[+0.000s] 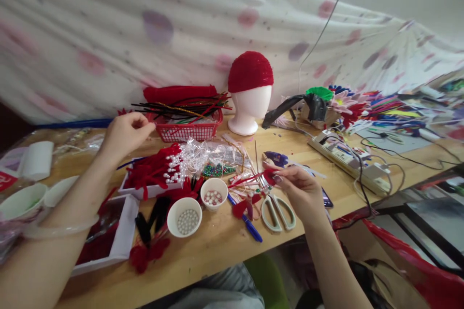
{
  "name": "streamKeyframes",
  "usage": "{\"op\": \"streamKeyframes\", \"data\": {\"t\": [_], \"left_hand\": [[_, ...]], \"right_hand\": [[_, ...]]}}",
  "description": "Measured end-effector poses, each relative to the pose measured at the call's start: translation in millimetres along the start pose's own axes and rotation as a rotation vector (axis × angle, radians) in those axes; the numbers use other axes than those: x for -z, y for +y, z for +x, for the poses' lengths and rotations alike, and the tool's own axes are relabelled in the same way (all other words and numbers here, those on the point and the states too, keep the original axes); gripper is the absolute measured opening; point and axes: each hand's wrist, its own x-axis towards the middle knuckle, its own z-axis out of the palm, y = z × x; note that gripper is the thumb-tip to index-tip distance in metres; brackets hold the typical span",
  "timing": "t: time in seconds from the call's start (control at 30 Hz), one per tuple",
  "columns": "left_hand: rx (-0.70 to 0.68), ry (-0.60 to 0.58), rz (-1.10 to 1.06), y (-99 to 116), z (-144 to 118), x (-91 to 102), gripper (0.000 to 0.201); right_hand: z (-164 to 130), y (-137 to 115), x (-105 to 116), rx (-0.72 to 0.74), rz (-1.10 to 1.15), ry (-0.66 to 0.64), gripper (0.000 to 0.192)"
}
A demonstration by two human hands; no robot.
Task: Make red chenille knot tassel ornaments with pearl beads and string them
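My left hand (128,133) is raised at the left end of the red plastic basket (188,131), thumb and fingertips pinched together. Whether something thin is between them I cannot make out. My right hand (299,186) is closed on a red fuzzy chenille piece (268,177), whose thin red stems point left. Just below it lie the scissors (272,219) with pale green handles, a red butterfly-like chenille piece (242,208) and a blue pen (252,229). Two paper cups stand left of these, one with white beads (188,221), the other with red and white beads (213,198).
A white foam head (250,106) wearing a red cap (251,72) stands behind. White boxes (125,231) with red chenille pieces are on the left. A power strip (348,161) with cables, a hot glue gun (276,158) and chenille flowers (342,101) lie to the right.
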Motion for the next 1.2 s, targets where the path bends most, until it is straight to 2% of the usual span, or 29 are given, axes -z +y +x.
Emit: {"op": "streamKeyframes", "data": {"t": [0.07,0.1,0.17,0.2,0.23,0.27,0.3,0.37,0.47,0.53,0.67,0.77,0.9,1.07,1.2], "left_hand": [[-0.062,0.066,0.115,9.7,-14.5,-15.5,0.023],[-0.069,0.043,0.142,13.8,-25.1,-26.9,0.023],[-0.059,-0.095,0.113,18.1,-50.9,-54.1,0.014],[-0.046,-0.224,0.061,17.8,-65.1,-68.9,0.014],[-0.031,-0.332,-0.002,15.9,-79.3,-84.0,0.025],[0.007,-0.39,-0.025,12.6,-93.0,-98.7,0.026],[0.016,-0.399,-0.029,8.5,-105.7,-112.9,0.022],[0.022,-0.316,0.013,0.1,-126.6,-137.6,0.021],[0.095,-0.253,-0.026,-7.0,-143.9,-161.0,0.018],[0.162,-0.266,-0.067,-8.2,-147.1,-166.9,0.015],[0.246,-0.283,-0.152,-11.3,-145.5,-166.2,0.012],[0.305,-0.274,-0.258,-13.9,-145.4,-165.4,0.014],[0.451,-0.275,-0.484,-8.9,-149.4,-166.1,0.018],[0.583,-0.195,-0.658,-1.7,-153.3,-164.5,0.007],[0.58,-0.104,-0.73,-6.8,-154.9,-167.3,0.004]], "right_hand": [[0.9,-1.9,0.6,-0.024,-0.002,0.006,0.006],[1.1,-3.1,0.2,-0.038,-0.006,0.009,0.006],[1.1,-6.1,-1.6,-0.066,-0.012,0.016,0.007],[0.8,-7.6,-3.2,-0.08,-0.013,0.021,0.007],[0.3,-9.0,-5.2,-0.093,-0.01,0.03,0.008],[-0.5,-10.4,-7.7,-0.106,-0.004,0.04,0.009],[-1.7,-11.6,-10.5,-0.118,0.006,0.052,0.011],[-5.2,-13.4,-17.2,-0.134,0.029,0.07,0.013],[-12.8,-13.8,-28.2,-0.106,0.023,0.076,0.012],[-18.7,-12.4,-35.4,-0.055,0.016,0.072,0.01],[-30.7,-6.2,-48.5,0.032,0.037,0.105,0.011],[-38.2,-1.3,-57.8,0.084,0.056,0.186,0.013],[-42.9,0.9,-70.6,0.157,0.101,0.297,0.011],[-42.5,2.0,-81.3,0.085,0.206,0.369,0.011],[-43.7,9.3,-87.0,0.02,0.221,0.425,0.009]]}}
